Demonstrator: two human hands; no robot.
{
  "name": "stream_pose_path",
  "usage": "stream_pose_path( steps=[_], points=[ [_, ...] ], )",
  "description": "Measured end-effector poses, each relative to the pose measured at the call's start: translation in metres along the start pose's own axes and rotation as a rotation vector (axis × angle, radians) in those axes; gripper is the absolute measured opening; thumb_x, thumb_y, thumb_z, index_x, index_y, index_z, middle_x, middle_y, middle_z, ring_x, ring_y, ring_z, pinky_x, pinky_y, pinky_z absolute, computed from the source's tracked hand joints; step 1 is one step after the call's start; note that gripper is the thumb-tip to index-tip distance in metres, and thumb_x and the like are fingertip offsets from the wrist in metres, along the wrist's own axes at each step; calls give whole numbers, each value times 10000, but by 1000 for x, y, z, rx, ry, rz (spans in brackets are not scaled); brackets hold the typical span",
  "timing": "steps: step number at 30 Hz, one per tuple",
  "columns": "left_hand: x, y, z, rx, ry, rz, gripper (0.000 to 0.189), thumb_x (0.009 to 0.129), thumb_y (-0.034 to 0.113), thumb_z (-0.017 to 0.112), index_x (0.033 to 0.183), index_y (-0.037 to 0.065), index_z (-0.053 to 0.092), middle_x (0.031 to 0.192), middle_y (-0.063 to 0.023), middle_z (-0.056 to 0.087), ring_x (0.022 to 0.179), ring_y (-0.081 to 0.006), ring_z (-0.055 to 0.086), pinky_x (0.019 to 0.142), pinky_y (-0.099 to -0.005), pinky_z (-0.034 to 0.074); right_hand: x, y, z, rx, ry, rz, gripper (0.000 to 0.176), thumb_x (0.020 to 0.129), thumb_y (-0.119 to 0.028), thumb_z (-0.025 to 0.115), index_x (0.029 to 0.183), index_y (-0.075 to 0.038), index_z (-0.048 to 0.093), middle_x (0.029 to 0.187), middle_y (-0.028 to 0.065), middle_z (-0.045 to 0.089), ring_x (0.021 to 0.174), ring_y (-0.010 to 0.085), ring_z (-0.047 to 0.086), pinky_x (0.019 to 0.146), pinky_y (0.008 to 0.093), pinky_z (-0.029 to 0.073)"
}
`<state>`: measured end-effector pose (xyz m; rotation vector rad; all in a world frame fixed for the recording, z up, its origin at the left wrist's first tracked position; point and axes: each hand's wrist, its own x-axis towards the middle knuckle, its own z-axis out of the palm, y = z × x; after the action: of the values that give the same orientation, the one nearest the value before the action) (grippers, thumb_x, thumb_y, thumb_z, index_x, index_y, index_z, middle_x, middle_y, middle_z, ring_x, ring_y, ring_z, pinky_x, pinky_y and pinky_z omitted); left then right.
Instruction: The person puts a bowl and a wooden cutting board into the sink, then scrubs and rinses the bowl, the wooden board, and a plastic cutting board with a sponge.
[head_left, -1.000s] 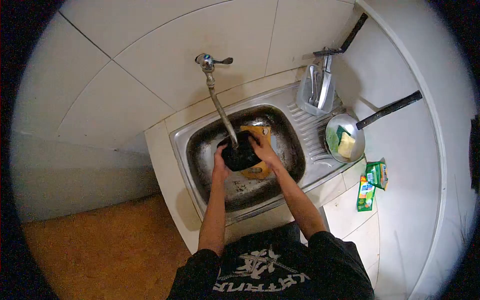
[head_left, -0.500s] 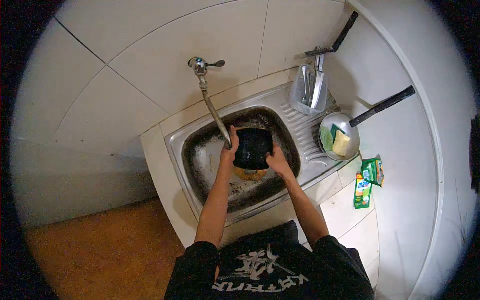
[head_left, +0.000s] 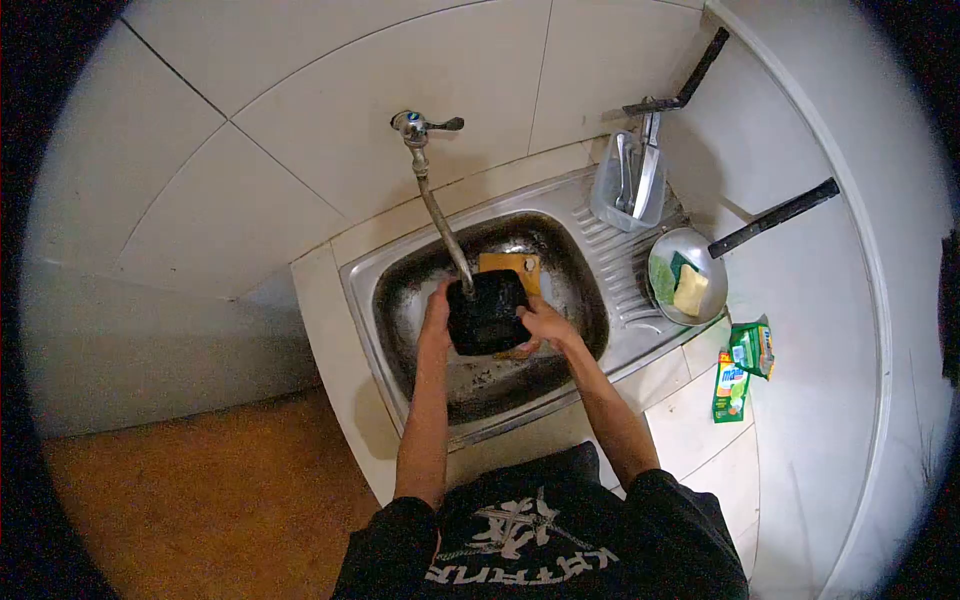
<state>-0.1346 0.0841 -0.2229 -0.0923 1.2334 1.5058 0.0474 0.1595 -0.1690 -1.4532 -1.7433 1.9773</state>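
Head view, looking down over a stainless steel sink point(head_left: 362, 300) set in a white tiled counter. Both hands hold a black, square, shallow dish point(head_left: 487, 312) above the middle of the basin, just below the end of the thin metal spout point(head_left: 446, 228) that hangs from the wall tap point(head_left: 415, 128). The left hand point(head_left: 437, 316) is closed around the dish's left edge, and the right hand point(head_left: 541, 322) clasps its right and near edge, with the thumb seeming to lie on top. The dish therefore sits between the two palms, its dark face up and free of fingers across the middle. Holding it by opposite edges probably keeps that face open to the spout and lets it drain into the basin. Whether water is running cannot be told.

An orange flat board point(head_left: 512, 264) lies in the far part of the basin under the dish, partly hidden by it. On the ribbed drainer to the right stands a grey plastic cutlery holder point(head_left: 610, 195) with metal utensils upright, likely to drip dry. Nearer and further right, a small metal frying pan point(head_left: 660, 258) with a long black handle holds a yellow and green sponge point(head_left: 690, 290), within reach of the right hand. Two green packets point(head_left: 752, 348) lie on the counter beside it.
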Motion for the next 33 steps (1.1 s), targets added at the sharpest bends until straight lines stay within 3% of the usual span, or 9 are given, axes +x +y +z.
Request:
stream_pose_path(
  steps=[3,6,13,16,21,24,28,31,33],
  points=[
    [-37,19,10,-143,-104,102,409,882,387,364,1024,58,561,949,-88,604,849,-214,583,780,-362,459,65,51,19,-595,118,-513,349,815,-138,437,1133,7,444,993,242,531,902,345,561,744,410,448],
    [-13,9,-34,-246,-71,-7,480,866,435,362,1126,61,511,1068,-105,568,924,-278,566,843,-414,432,75,38,37,-365,60,-512,394,795,-115,442,1184,-54,440,1068,221,514,1061,380,449,890,422,352],
    [-50,11,-50,-180,-242,-153,584,809,513,432,1192,72,455,1120,-137,528,934,-422,526,845,-521,403,56,-20,61,-155,-239,-416,472,695,-58,473,1166,-88,495,1174,155,488,1067,337,456,940,356,330],
    [-50,12,-48,-248,-105,-25,565,797,480,492,1189,75,456,1111,-144,533,913,-381,546,841,-497,418,57,-25,63,-211,-131,-881,395,792,-57,465,1181,-123,486,1124,107,541,1013,239,502,828,395,420],
    [-62,25,-24,95,22,395,369,796,310,580,1082,82,533,1083,-86,535,982,-218,517,866,-353,392,110,23,87,586,-48,-424,361,847,-227,365,1089,-46,562,1013,61,590,944,196,514,871,328,355],
    [-45,23,-23,422,118,531,312,806,285,577,1038,77,559,1091,-52,525,1062,-177,453,921,-302,316,147,69,101,294,199,-291,422,885,-319,343,1034,16,553,972,79,586,887,166,522,823,330,397],
    [-47,19,-21,490,130,624,325,824,304,557,1047,67,564,1136,-45,509,1101,-173,420,963,-295,257,120,33,86,711,-64,179,451,887,-360,334,985,31,536,924,130,581,807,209,551,721,340,444],
    [-51,17,-20,524,161,679,360,848,321,520,1098,64,545,1188,-49,479,1126,-175,407,983,-304,242,141,50,99,228,247,-76,366,870,-318,390,974,10,514,817,178,564,718,269,564,622,365,456],
    [-49,14,-22,679,270,748,419,876,357,422,1174,73,502,1191,-77,494,1131,-189,415,977,-322,275,140,48,96,-686,575,-1018,274,839,-230,458,988,-5,503,734,188,536,666,318,563,554,398,442]
  ],
)
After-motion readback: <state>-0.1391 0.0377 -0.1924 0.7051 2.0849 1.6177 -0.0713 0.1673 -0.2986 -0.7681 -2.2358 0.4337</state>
